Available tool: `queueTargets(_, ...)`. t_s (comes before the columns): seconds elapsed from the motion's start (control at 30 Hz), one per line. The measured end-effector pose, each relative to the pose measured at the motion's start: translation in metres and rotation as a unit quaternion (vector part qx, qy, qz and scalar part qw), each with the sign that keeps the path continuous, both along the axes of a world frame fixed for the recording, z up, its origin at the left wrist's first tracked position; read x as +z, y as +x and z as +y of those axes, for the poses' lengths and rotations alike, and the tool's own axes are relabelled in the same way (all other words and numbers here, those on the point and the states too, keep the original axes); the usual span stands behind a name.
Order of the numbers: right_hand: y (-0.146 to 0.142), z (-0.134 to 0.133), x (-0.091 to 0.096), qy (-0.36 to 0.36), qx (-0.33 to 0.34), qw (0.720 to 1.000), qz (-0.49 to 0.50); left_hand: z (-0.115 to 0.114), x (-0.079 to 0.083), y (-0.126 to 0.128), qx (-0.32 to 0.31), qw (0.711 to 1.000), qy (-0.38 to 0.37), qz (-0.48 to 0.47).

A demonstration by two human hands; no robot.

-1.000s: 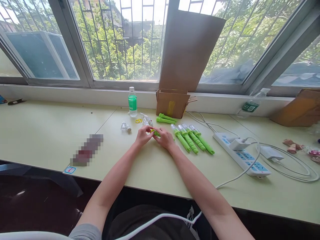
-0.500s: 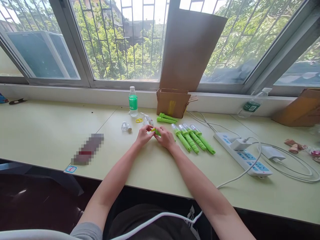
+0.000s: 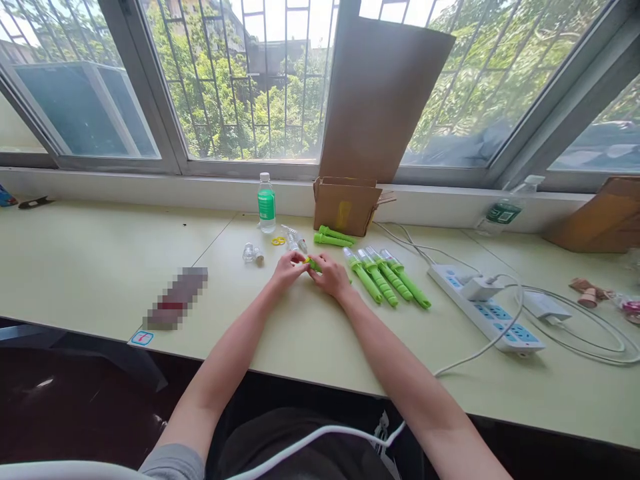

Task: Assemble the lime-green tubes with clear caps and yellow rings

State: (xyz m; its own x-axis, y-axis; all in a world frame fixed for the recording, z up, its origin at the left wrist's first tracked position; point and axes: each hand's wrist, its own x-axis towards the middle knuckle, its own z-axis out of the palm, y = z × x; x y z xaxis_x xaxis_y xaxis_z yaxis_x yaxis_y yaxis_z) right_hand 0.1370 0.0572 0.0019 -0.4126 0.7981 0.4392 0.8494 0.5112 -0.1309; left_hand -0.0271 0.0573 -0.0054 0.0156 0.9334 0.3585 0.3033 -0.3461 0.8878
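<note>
My right hand (image 3: 330,275) is closed around a green plastic tube (image 3: 315,265), mostly hidden under the fingers. At the tube's end, my left hand (image 3: 289,271) pinches a small yellow ring (image 3: 307,260); whether the ring sits on the tube or just touches it is unclear. Beyond the fingers lie clear plastic pieces (image 3: 293,241) and several loose yellow rings (image 3: 278,241). Two green tubes without caps (image 3: 334,237) rest in front of the cardboard box. Right of my right hand, several green tubes with clear caps (image 3: 387,281) lie side by side.
A water bottle (image 3: 267,205) and an open cardboard box (image 3: 345,205) stand at the back. Left of my hands are clear caps (image 3: 249,253). A white power strip (image 3: 485,310) with cables lies to the right, and a blurred-out dark object (image 3: 175,299) to the left.
Both hands stay in nearly the same place with only slight finger movement at the yellow ring. The things on the table have not moved.
</note>
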Motion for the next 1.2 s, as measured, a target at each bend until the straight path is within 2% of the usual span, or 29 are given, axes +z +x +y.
queueTargets(0.23, 0.0, 0.0, -0.001, 0.004, 0.003, 1.0, 0.002, 0.003, -0.004, -0.002, 0.009, 0.993, 0.075, 0.09)
queueTargets(0.43, 0.0, 0.001, -0.001, 0.005, 0.0, 1.0, 0.023, 0.001, -0.004, -0.001, 0.022, 0.987, 0.115, 0.114)
queueTargets(0.73, -0.001, 0.001, -0.002, 0.015, -0.003, 0.999, 0.045, -0.001, 0.001, -0.001, 0.027, 0.987, 0.115, 0.112)
queueTargets(1.2, 0.0, 0.002, -0.002, 0.021, -0.009, 0.997, 0.08, -0.006, 0.009, -0.001, -0.006, 0.99, 0.084, 0.115)
